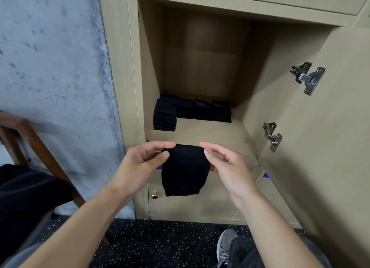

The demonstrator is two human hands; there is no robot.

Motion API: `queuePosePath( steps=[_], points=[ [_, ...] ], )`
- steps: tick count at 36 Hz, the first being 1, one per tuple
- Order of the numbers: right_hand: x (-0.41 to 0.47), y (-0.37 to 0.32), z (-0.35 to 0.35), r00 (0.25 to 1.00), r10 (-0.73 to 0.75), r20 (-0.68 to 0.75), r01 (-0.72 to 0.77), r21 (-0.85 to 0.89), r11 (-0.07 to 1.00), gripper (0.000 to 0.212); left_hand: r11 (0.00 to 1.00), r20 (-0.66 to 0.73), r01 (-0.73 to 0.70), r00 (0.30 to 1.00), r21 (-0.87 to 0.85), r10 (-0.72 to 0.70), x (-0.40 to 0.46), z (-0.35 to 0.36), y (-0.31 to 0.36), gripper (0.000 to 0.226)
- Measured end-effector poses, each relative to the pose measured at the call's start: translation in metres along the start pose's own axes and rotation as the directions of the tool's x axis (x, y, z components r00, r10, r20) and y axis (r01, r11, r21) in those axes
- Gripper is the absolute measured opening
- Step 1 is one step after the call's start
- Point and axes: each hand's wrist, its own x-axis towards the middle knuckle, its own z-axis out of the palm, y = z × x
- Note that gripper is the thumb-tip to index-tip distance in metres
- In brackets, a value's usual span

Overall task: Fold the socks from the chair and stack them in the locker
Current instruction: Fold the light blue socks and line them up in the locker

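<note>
Hanging in front of the open locker (200,71), a black sock (185,169) was held up by its top edge, doubled over so its rounded end drooped toward the lower door. The left hand (140,167) pinched the sock's upper left corner between thumb and forefinger, and the right hand (226,167) pinched the upper right corner the same way, its other fingers (224,155) loosely curled. Behind the sock, on the locker shelf, stood stacks of folded black socks (192,112), pressed side by side against the back and left walls. The locker door (320,127) stood swung open at right, showing two metal hinges (308,77). A wooden chair (30,139) with dark cloth on it stood at left.
</note>
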Motion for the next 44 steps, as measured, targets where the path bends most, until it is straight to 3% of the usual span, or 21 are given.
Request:
queuePosePath(
  steps=[5,12,21,31,44],
  points=[
    [0.008,0.002,0.003,0.99,-0.121,-0.071,0.114,-0.095,0.989,0.023,0.998,-0.084,-0.026,0.996,0.058,0.031,0.005,-0.001,-0.005,0.029],
    [0.012,0.004,0.004,0.983,-0.152,-0.102,0.138,-0.131,0.982,0.036,0.989,-0.154,-0.07,0.984,0.126,0.09,0.007,-0.001,-0.009,0.037],
    [0.009,0.003,0.0,0.973,-0.207,-0.099,0.186,-0.188,0.965,0.034,0.954,-0.201,-0.112,0.964,0.28,0.172,0.01,-0.004,-0.013,0.035],
    [0.012,0.009,-0.003,0.951,-0.296,-0.094,0.267,-0.239,0.934,0.024,0.94,-0.198,-0.147,0.956,0.309,0.215,0.009,-0.006,-0.01,0.021],
    [0.01,0.008,-0.001,0.977,-0.201,-0.064,0.18,-0.244,0.953,0.008,0.954,-0.087,-0.129,0.984,0.272,0.158,0.008,-0.006,-0.01,0.002]
  ],
)
